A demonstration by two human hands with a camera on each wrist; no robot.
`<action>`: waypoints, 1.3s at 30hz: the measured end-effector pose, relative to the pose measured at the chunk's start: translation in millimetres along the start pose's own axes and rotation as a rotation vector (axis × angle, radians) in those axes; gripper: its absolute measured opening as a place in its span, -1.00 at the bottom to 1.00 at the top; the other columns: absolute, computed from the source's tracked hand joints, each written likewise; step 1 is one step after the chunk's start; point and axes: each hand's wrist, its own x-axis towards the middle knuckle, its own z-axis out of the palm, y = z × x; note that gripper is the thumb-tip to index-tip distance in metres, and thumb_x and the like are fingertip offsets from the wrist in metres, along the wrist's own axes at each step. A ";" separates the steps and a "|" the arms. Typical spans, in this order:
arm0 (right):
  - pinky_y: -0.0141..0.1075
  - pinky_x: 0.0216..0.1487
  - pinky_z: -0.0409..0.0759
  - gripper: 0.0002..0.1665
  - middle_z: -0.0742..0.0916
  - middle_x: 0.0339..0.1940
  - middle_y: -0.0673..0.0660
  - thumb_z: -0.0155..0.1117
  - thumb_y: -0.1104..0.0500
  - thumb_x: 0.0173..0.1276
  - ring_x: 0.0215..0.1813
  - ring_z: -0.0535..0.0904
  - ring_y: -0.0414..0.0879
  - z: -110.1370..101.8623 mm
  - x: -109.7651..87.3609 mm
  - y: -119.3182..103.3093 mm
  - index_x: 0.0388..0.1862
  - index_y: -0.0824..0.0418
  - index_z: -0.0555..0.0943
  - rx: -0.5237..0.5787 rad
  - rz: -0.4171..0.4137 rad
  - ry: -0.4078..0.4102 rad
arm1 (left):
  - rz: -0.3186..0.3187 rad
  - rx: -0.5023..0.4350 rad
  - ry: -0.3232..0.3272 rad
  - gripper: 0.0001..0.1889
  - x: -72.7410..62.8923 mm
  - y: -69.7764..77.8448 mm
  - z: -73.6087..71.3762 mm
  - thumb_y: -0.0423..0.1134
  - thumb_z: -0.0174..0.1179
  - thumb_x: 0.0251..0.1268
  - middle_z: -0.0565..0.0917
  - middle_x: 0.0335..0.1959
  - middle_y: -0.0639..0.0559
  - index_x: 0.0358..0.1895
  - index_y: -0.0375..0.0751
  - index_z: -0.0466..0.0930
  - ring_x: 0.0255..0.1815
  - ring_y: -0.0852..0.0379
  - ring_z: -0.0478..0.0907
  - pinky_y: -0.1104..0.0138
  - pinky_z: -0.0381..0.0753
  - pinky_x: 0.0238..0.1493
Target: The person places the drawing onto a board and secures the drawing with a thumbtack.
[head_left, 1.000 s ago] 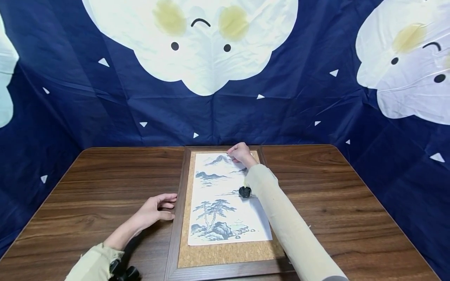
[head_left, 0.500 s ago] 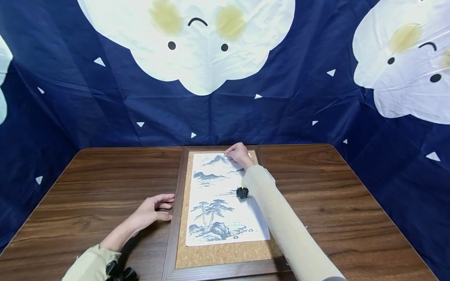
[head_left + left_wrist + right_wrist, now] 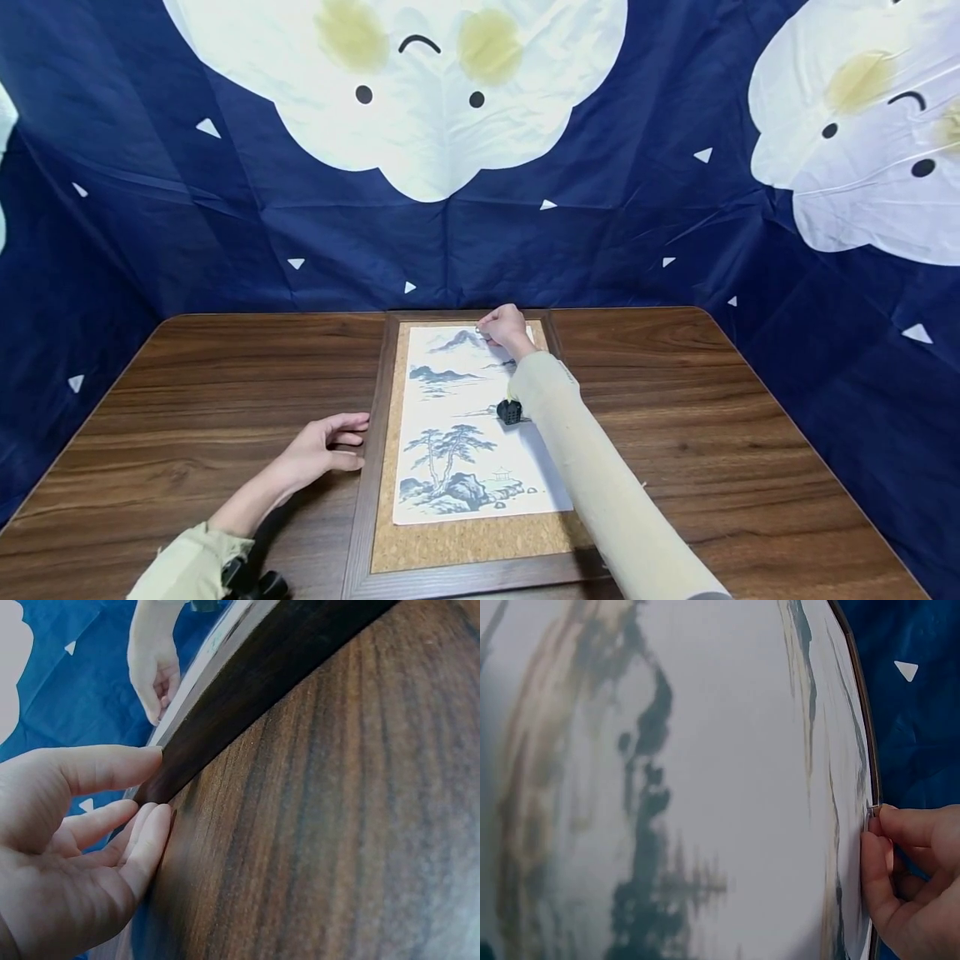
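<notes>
A sheet with an ink landscape painting (image 3: 450,417) lies on a wood-framed cork board (image 3: 450,546). Near the sheet's top edge, my right hand (image 3: 504,327) pinches a small clear pushpin (image 3: 871,811) between thumb and index finger, against the paper. The pin's point is hidden. My left hand (image 3: 318,454) rests at the left side of the frame with fingers loosely extended. In the left wrist view the thumb of the left hand (image 3: 75,840) touches the upper edge of the frame (image 3: 217,712), and the other fingers lie against its side.
The board lies on a brown wood-grain table (image 3: 247,375), its far edge close to a dark blue curtain (image 3: 345,242) with white cloud prints. My right sleeve (image 3: 592,475) passes over the right part of the sheet and frame.
The head view has shifted slightly, so the board and both hands appear a little further left. Both hands keep nearly the same places on the board.
</notes>
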 end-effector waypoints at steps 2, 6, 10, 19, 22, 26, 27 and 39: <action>-0.40 -0.49 0.57 -0.87 0.71 -0.28 0.15 0.24 0.25 0.20 -0.43 0.58 -0.13 0.2 0.0 -0.1 -0.42 0.27 0.70 0.000 0.003 0.004 | -0.002 -0.012 -0.001 -0.31 0.0 -0.2 0.2 -0.47 0.30 -0.10 0.42 0.05 -0.47 0.16 -0.66 0.22 -0.11 0.17 0.46 0.47 0.49 -0.18; -0.40 -0.50 0.57 -0.87 0.71 -0.28 0.15 0.23 0.27 0.20 -0.45 0.57 -0.13 0.6 -0.1 -0.3 -0.43 0.27 0.70 0.000 0.003 0.006 | -0.006 -0.039 -0.005 -0.31 0.4 -0.7 0.1 -0.49 0.29 -0.11 0.41 0.06 -0.49 0.16 -0.67 0.21 -0.13 0.21 0.45 0.46 0.52 -0.19; -0.40 -0.49 0.57 -0.87 0.71 -0.29 0.14 0.23 0.26 0.20 -0.44 0.57 -0.13 0.6 -0.5 -0.1 -0.44 0.27 0.70 -0.003 0.006 0.011 | -0.010 -0.048 -0.004 -0.31 0.8 -0.9 0.0 -0.51 0.28 -0.12 0.40 0.06 -0.49 0.16 -0.67 0.21 -0.12 0.18 0.45 0.46 0.52 -0.19; -0.41 -0.49 0.57 -0.87 0.72 -0.37 0.14 0.23 0.27 0.19 -0.51 0.55 -0.17 1.0 -1.1 0.4 -0.45 0.27 0.70 -0.009 -0.005 0.020 | -0.005 -0.023 -0.003 -0.32 1.3 -1.0 0.0 -0.49 0.30 -0.12 0.42 0.05 -0.48 0.15 -0.66 0.23 -0.11 0.11 0.46 0.46 0.50 -0.19; -0.41 -0.48 0.57 -0.87 0.72 -0.34 0.14 0.23 0.27 0.20 -0.48 0.57 -0.16 1.2 -1.6 -0.1 -0.44 0.27 0.70 -0.009 -0.007 0.018 | -0.005 -0.033 -0.008 -0.31 1.5 -1.5 -0.4 -0.50 0.30 -0.12 0.41 0.06 -0.49 0.15 -0.67 0.22 -0.11 0.13 0.46 0.45 0.51 -0.19; -0.41 -0.47 0.58 -0.87 0.71 -0.30 0.15 0.23 0.26 0.21 -0.43 0.61 -0.12 1.6 -2.0 -0.5 -0.43 0.27 0.70 -0.016 -0.016 0.016 | -0.006 -0.044 -0.010 -0.31 1.6 -1.4 -0.6 -0.51 0.30 -0.12 0.40 0.06 -0.50 0.15 -0.67 0.22 -0.11 0.14 0.45 0.45 0.53 -0.19; -0.41 -0.47 0.58 -0.87 0.71 -0.30 0.15 0.23 0.27 0.20 -0.42 0.61 -0.12 1.6 -2.1 -0.5 -0.44 0.27 0.70 -0.020 -0.019 0.020 | -0.006 -0.043 -0.010 -0.31 1.6 -1.3 -0.6 -0.51 0.30 -0.12 0.40 0.06 -0.50 0.16 -0.67 0.21 -0.11 0.14 0.45 0.45 0.53 -0.19; -0.42 -0.52 0.57 -0.87 0.72 -0.40 0.15 0.22 0.30 0.18 -0.54 0.57 -0.18 4.0 3.1 1.6 -0.47 0.28 0.70 0.008 0.007 0.050 | 0.000 -0.058 -0.013 -0.30 2.7 -4.3 -1.5 -0.50 0.30 -0.12 0.40 0.06 -0.50 0.16 -0.67 0.21 -0.14 0.24 0.45 0.45 0.52 -0.17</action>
